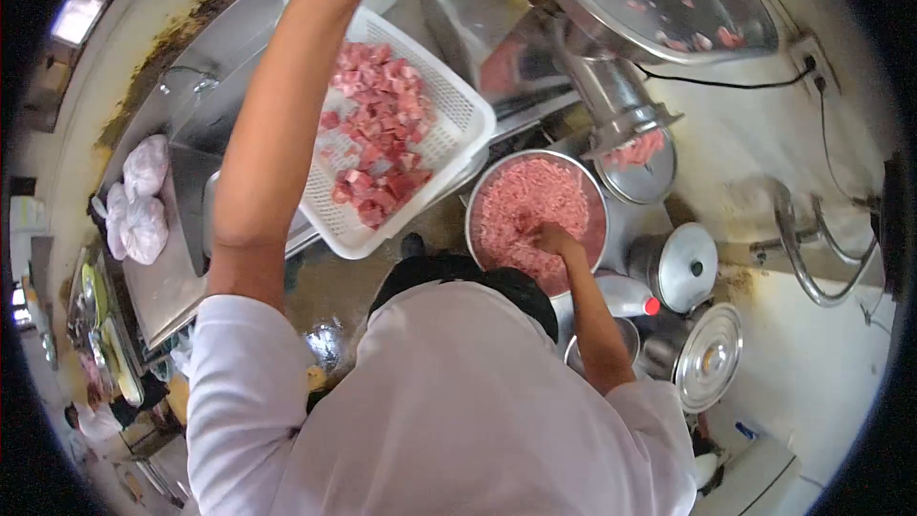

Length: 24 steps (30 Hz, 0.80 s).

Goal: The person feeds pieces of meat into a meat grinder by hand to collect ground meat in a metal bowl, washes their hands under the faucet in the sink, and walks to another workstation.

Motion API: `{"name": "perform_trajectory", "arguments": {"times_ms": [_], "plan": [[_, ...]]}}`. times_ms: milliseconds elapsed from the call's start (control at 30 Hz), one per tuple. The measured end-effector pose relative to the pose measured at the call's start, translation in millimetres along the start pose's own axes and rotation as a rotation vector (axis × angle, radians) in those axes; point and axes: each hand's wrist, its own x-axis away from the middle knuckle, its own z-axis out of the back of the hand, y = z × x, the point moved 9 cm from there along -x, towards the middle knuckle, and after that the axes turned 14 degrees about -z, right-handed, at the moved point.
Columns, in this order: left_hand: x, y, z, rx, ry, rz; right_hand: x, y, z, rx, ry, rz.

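My left arm stretches up past a white perforated basket (465, 124) of cubed raw meat (382, 119); the hand lies beyond the top edge. In a round metal pot (604, 220) is pink minced meat (535, 196), and my right hand (551, 238) reaches into it, fingertips against the meat. How those fingers are bent is hard to make out. Above the pot stands a metal meat grinder (611, 86), with mince hanging from its outlet. Bits of meat lie on the grinder's tray (755, 24).
Lidded pots (688, 268) and a white bottle with a red cap (626, 296) stand right of the mince pot. Filled plastic bags (143, 220) sit on the metal counter (162, 296) at left. A power cord (726, 83) runs to the wall. Another person (95, 420) is at lower left.
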Motion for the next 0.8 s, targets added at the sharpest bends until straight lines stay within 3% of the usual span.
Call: {"name": "perform_trajectory", "arguments": {"times_ms": [67, 133, 167, 267, 300, 400, 467, 533, 567, 700, 767, 800], "plan": [[54, -30, 51, -0.245, -0.121, 0.343, 30, -49, 56, -0.109, 0.091, 0.049], [139, -64, 77, -0.183, -0.396, 0.512, 72, -115, 134, -0.450, 0.227, 0.152], [205, -91, 93, -0.269, -0.618, 0.861, 91, -159, 173, -0.677, 0.276, 0.232], [403, -108, 123, -0.055, -1.323, 1.006, 113, -271, 249, -0.716, 0.414, 0.420], [449, -103, 130, -0.213, -1.675, 1.035, 110, -302, 264, -0.684, 0.471, 0.505], [534, -83, 114, 0.032, -1.576, 0.968, 49, -365, 263, -0.564, 0.520, 0.626], [560, -69, 99, 0.129, -1.595, 0.903, -13, -373, 211, 0.108, 0.229, 0.103], [566, -54, 88, -0.006, -1.636, 1.098, -43, -372, 179, 0.181, 0.214, 0.028], [562, -52, 84, -0.006, -1.474, 1.113, -49, -371, 172, 0.221, 0.203, -0.009], [561, -46, 79, -0.044, -1.363, 1.164, -55, -371, 160, 0.264, 0.162, -0.079], [533, -41, 69, 0.137, -1.138, 1.173, -65, -369, 154, 0.101, 0.093, 0.000], [526, -42, 69, 0.143, -1.138, 1.165, -68, -364, 153, 0.103, 0.097, -0.008]]}}
